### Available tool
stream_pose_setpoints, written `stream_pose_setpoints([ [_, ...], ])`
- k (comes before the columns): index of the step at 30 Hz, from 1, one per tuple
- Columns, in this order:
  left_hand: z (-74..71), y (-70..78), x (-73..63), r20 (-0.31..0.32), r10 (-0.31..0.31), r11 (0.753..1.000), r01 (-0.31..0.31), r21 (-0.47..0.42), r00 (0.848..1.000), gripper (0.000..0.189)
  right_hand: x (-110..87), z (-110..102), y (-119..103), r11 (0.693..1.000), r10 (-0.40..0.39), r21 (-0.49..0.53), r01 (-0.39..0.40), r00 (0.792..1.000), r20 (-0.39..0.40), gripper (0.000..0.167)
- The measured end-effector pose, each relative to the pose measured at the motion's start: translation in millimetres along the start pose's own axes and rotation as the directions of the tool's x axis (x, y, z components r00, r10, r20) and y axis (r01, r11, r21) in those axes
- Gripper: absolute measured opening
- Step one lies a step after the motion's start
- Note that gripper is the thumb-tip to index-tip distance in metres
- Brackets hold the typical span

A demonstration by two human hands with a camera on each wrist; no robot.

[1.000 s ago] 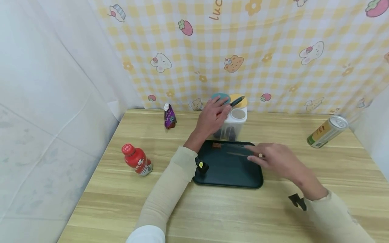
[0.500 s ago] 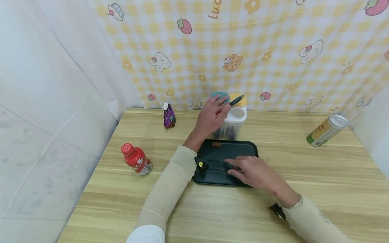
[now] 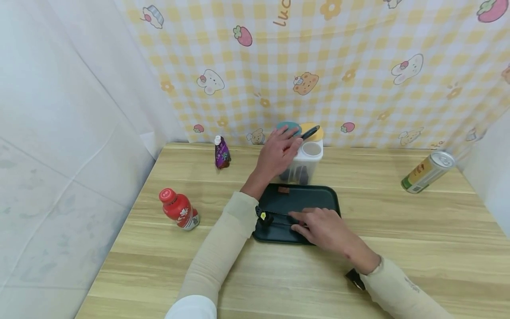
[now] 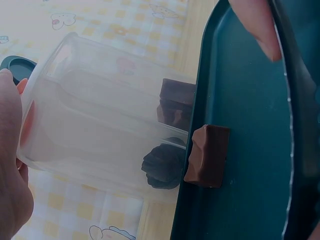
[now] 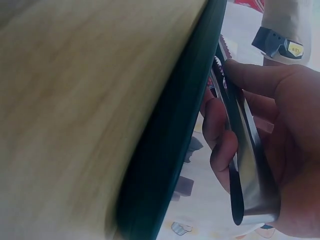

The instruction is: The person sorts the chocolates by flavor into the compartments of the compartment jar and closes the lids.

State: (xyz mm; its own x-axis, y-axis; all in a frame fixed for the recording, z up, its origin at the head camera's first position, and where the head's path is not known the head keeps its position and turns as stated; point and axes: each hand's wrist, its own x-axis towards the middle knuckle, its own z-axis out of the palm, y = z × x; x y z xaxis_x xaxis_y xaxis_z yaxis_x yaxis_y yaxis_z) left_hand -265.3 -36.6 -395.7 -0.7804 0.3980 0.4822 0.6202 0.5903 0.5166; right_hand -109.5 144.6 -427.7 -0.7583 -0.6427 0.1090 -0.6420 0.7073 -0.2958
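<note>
My left hand (image 3: 275, 153) grips the top of a clear storage container (image 3: 312, 161), fingers over its blue lid (image 3: 288, 127) and thumb by a raised dark green lid (image 3: 311, 132). One round opening shows. Through the wall in the left wrist view are dark chocolate-like pieces (image 4: 165, 166). My right hand (image 3: 328, 228) holds metal tongs (image 5: 252, 185) with serrated tips, low over the near half of a dark green tray (image 3: 304, 199). A brown chocolate piece (image 4: 209, 156) lies at the tray's far edge, apart from the tongs. My left forearm partly hides the tray.
A red bottle (image 3: 180, 210) stands at the left, with a purple pouch (image 3: 222, 153) behind it. A can (image 3: 428, 172) stands far right. The patterned cloth (image 3: 338, 66) hangs behind the wooden table (image 3: 287, 283).
My right hand and the tongs have moved left and nearer to me over the tray, slowing in the last half second. My left hand has stayed on the container.
</note>
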Motion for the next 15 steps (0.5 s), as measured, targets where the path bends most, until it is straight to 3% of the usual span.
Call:
stream_pose_setpoints([
  [7, -1.1, 2.1, 0.4, 0.026, -0.023, 1.0, 0.022, 0.011, 0.999, 0.041, 0.1, 1.1, 2.3, 0.999, -0.035, -0.028, 0.034, 0.999, -0.027, 0.031],
  [15, -0.6, 2.1, 0.8, 0.02, -0.009, 1.0, 0.008, 0.02, 1.0, 0.042, -0.3, 2.3, 4.1, 0.999, -0.047, -0.029, 0.046, 0.998, -0.05, 0.03],
])
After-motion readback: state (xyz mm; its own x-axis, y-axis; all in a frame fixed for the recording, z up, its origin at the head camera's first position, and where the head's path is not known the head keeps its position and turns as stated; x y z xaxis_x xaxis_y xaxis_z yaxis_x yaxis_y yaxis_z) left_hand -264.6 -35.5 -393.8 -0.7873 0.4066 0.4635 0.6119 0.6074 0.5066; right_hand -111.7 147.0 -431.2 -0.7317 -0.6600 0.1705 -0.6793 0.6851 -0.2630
